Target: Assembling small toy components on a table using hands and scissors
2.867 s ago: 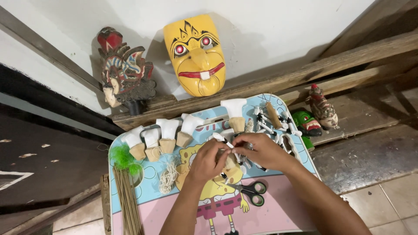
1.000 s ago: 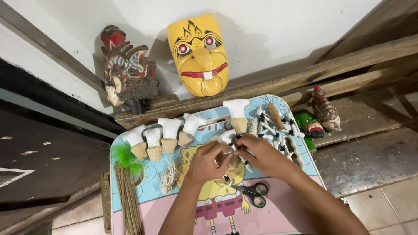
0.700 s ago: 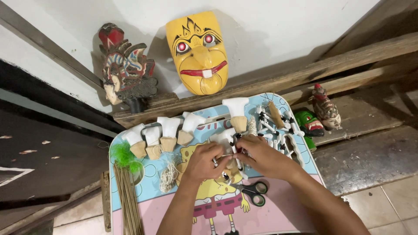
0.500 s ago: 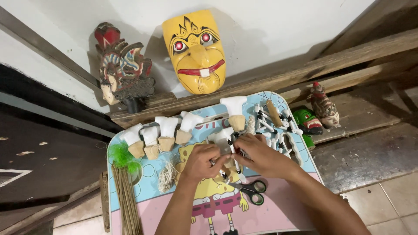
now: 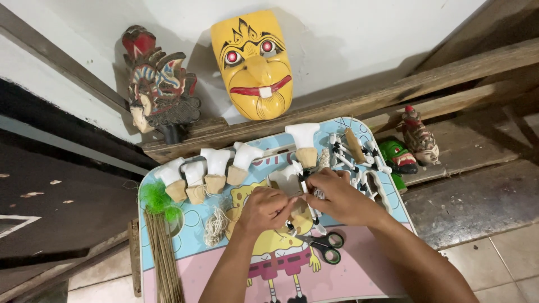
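Hands met at the middle of the frame, over the small cartoon-printed table [image 5: 359, 269]. My left hand [image 5: 264, 209] had its fingers curled and pressed together on a small white and tan puppet piece [image 5: 287, 182], and my right hand [image 5: 337, 196] pinched the same piece from the other side, thumb and fingertips closed on it along with what looked like a thin black-and-white stick [image 5: 307, 207]. Exactly how the stick met the piece, I couldn't tell; my fingers covered the joint.

Above my hands, toward the top edge of the table, a row of white-topped figures with tan bases [image 5: 216, 168] lay side by side, and one larger figure [image 5: 303, 143] sat apart to the right of them. By my judgement those were the finished ones, with the piece in my grip only partway done. More black-and-white sticks [image 5: 365, 163] lay in a loose heap at the right edge, so plenty seemed left to fit.

Scissors [image 5: 324, 244] rested just below my right hand, untouched. A tuft of pale string [image 5: 213, 224] sat left of my left hand, and a bundle of thin brown sticks [image 5: 163, 252] with green fluff [image 5: 154, 196] ran down the lower left.

Beyond the table, a yellow mask [image 5: 255, 64] and a dark carved head [image 5: 160, 84] leaned on the wall at upper centre and upper left.
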